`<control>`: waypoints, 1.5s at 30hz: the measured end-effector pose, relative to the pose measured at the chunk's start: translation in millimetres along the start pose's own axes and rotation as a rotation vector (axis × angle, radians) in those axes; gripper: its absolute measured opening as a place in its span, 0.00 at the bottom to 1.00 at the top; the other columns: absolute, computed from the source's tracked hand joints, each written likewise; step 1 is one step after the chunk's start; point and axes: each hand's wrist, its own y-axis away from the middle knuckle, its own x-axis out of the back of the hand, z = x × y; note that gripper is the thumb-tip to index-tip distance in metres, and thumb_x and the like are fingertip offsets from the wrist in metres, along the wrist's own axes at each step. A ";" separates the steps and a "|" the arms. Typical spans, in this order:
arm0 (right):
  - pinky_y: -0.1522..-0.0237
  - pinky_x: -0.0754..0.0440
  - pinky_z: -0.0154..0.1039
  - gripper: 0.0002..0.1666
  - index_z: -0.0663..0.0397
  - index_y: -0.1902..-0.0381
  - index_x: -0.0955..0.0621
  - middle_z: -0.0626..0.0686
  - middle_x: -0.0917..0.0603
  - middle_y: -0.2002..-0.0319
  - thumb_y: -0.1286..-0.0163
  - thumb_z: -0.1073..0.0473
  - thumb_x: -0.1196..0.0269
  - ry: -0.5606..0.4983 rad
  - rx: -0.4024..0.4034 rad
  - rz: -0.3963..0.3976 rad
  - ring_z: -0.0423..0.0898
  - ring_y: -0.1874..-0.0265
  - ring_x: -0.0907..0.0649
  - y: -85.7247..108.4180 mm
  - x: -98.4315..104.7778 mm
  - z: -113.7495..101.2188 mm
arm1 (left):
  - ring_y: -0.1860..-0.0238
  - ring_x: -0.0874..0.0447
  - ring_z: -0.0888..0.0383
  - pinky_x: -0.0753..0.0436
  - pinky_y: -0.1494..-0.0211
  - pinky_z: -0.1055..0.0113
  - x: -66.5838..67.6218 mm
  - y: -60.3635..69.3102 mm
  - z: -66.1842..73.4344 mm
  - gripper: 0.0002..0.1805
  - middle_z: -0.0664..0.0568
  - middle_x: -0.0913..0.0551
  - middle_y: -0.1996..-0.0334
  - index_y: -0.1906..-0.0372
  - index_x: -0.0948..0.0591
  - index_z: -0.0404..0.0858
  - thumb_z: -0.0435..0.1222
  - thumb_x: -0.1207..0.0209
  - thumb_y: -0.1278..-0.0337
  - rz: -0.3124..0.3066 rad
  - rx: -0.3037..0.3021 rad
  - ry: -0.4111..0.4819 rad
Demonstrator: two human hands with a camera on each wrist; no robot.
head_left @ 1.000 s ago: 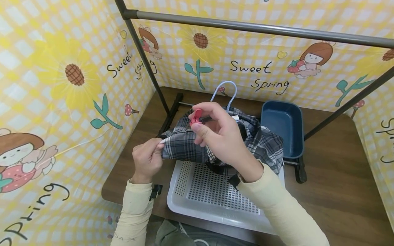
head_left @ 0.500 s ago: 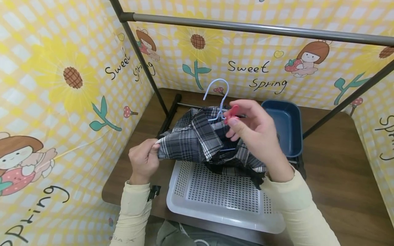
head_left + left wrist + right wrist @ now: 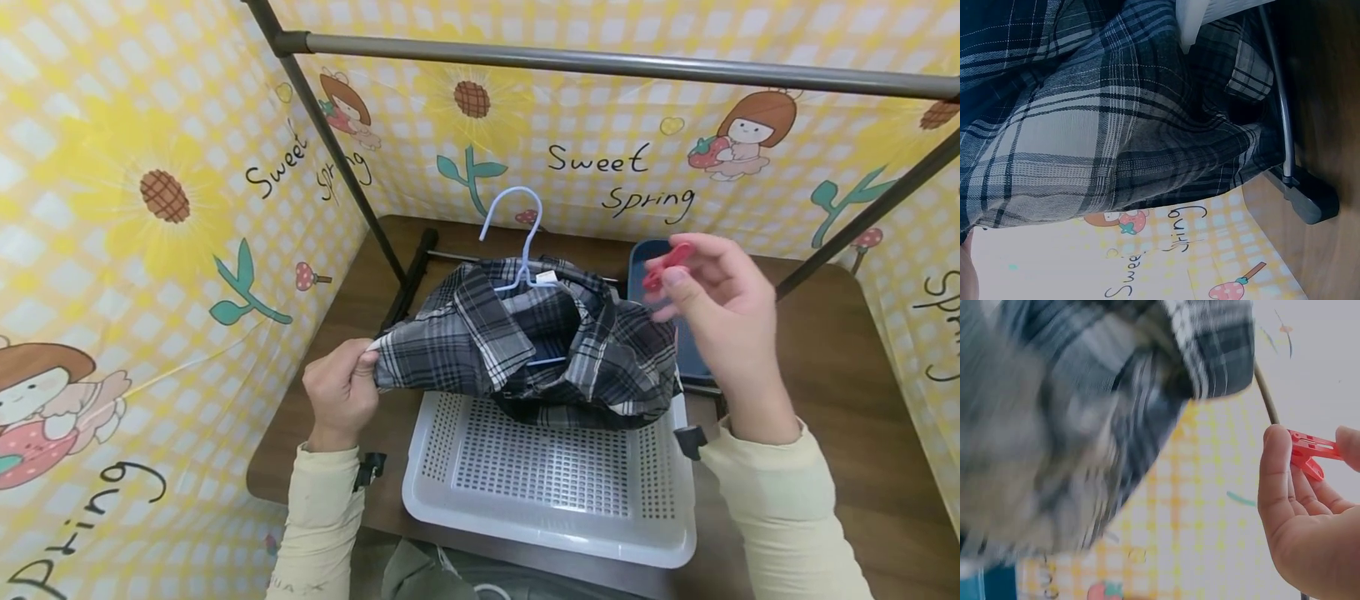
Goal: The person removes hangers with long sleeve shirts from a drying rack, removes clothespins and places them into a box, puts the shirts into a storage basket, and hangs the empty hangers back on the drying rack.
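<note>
A grey and black plaid shirt hangs on a pale blue hanger, above the front basket. With curled fingers my left hand grips the shirt's left shoulder and pulls it out taut. Between thumb and fingers of my right hand is a red clothespin, held up right of the shirt and apart from it. In the right wrist view the red clothespin shows clearly in the fingers. The left wrist view has mostly shirt cloth, with only a sliver of hand at its edge.
A white perforated basket stands on the brown table nearest the person. Behind my right hand is a blue bin, partly covered. A metal rack's bar crosses overhead, with its posts at both sides.
My right hand has moved right with the red clothespin, from in front of the collar to beyond the shirt's right side. The hanger hook has tipped slightly left. My left hand keeps its grip.
</note>
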 end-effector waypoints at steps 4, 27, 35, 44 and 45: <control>0.68 0.16 0.34 0.19 0.67 0.41 0.23 0.61 0.14 0.57 0.29 0.73 0.39 -0.002 -0.013 0.056 0.50 0.66 0.14 3.9 24.6 3.7 | 0.86 0.29 0.51 0.29 0.79 0.57 -1.1 -1.7 0.0 0.28 0.44 0.20 0.81 0.77 0.21 0.29 0.48 0.46 0.25 -0.003 -0.004 0.006; 0.61 0.24 0.30 0.29 0.48 0.27 0.29 0.65 0.21 0.43 0.22 0.50 0.42 0.726 -0.394 0.013 0.45 0.56 0.21 20.9 88.6 54.5 | 0.86 0.27 0.47 0.28 0.76 0.59 2.4 0.4 -2.9 0.32 0.41 0.20 0.82 0.78 0.20 0.28 0.52 0.45 0.27 0.047 0.028 -0.038; 0.51 0.25 0.68 0.29 0.56 0.27 0.31 0.72 0.24 0.43 0.20 0.50 0.45 0.766 -0.469 -0.094 0.71 0.45 0.24 20.6 101.0 81.2 | 0.87 0.28 0.48 0.30 0.79 0.55 0.8 2.9 0.4 0.32 0.40 0.21 0.83 0.79 0.21 0.27 0.52 0.46 0.27 0.053 0.029 -0.046; 0.46 0.27 0.69 0.29 0.63 0.29 0.32 0.74 0.27 0.38 0.19 0.52 0.45 0.870 -0.547 -0.248 0.72 0.42 0.26 17.9 108.6 114.9 | 0.86 0.28 0.48 0.27 0.76 0.62 3.0 0.4 1.6 0.32 0.41 0.21 0.83 0.79 0.21 0.27 0.52 0.46 0.27 0.044 0.043 -0.049; 0.46 0.27 0.68 0.29 0.64 0.29 0.32 0.74 0.26 0.39 0.20 0.53 0.45 0.881 -0.547 -0.262 0.72 0.42 0.25 17.6 109.2 119.3 | 0.86 0.28 0.48 0.28 0.77 0.60 3.2 0.4 1.8 0.32 0.41 0.21 0.83 0.79 0.21 0.27 0.52 0.46 0.27 0.044 0.044 -0.049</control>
